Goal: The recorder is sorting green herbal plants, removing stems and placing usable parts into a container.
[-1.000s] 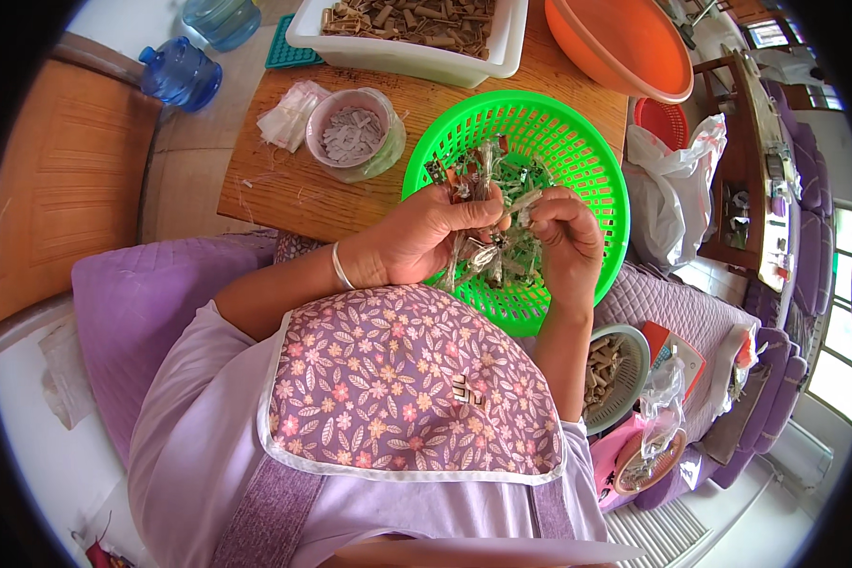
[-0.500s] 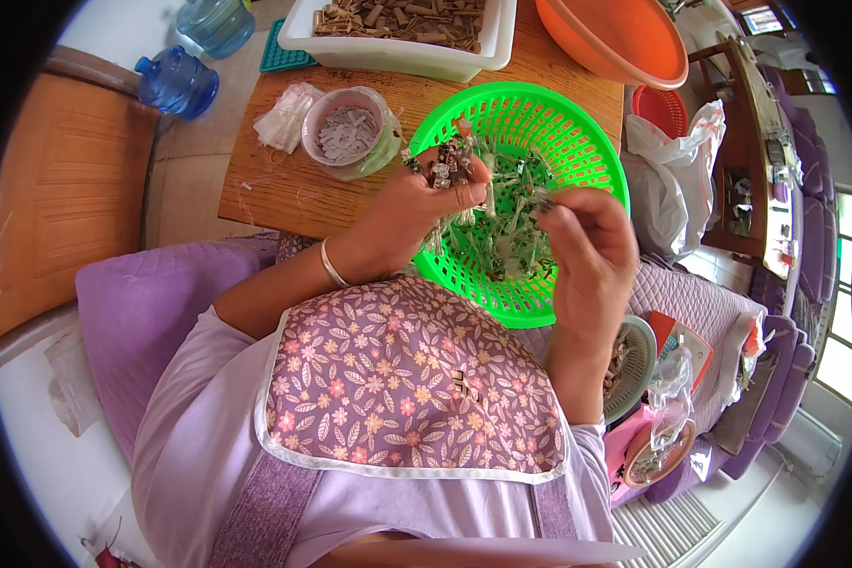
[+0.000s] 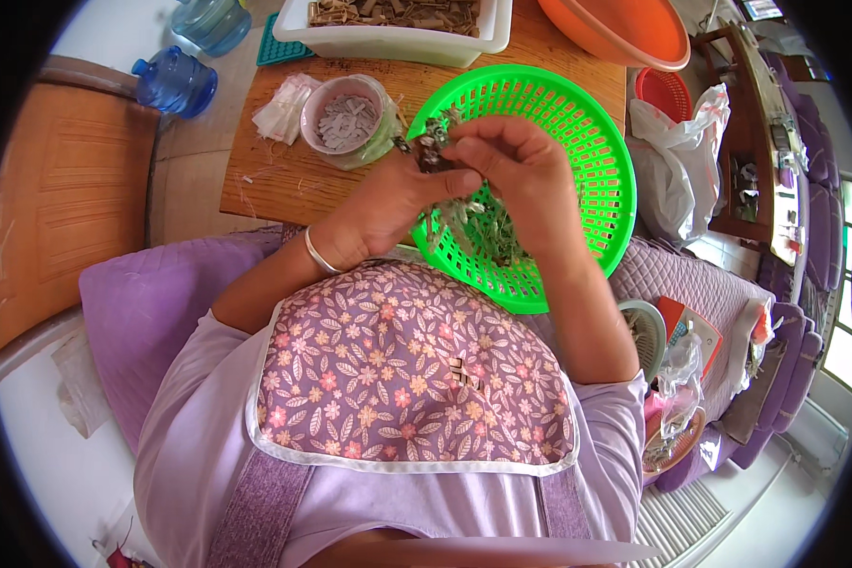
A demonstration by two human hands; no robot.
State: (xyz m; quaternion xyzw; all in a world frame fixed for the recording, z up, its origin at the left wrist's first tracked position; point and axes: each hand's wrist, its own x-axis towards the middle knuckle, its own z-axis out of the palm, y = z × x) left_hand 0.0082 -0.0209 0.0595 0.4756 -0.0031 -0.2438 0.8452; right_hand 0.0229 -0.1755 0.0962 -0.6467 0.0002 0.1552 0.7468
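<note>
While the left hand (image 3: 388, 197) closes around a bunch of small, clear-wrapped pieces (image 3: 430, 153), its thumb lies across the near side of them and its other fingers are largely hidden. The right hand (image 3: 521, 175) comes in from the right, fingers curled, thumb and forefinger drawn close together at the bunch; whether a piece sits between them I cannot tell. A steady left grip, firm enough to keep the bunch together but loose enough to let one piece slip free, looks best here, with the right fingertips pinching one wrapper end at a time so that the film does not tangle.

Both hands are over the left part of the green basket (image 3: 615, 180), so anything dropped from there should mostly land inside. More wrapped pieces (image 3: 492, 230) lie in the basket beneath the hands, partly covered by them. Staying above the basket, not over its left rim, seems the safer habit.

Just left of the basket, on the wooden tabletop (image 3: 256, 194), stands a round bowl (image 3: 308, 121) of pale flat pieces (image 3: 348, 123), near enough for a wandering elbow or wrist to nudge. Clear bags (image 3: 282, 112) lie beside it. Farther off are a white bin (image 3: 398, 44) of brown pieces (image 3: 388, 13) and, far right, an orange basin (image 3: 634, 38).
</note>
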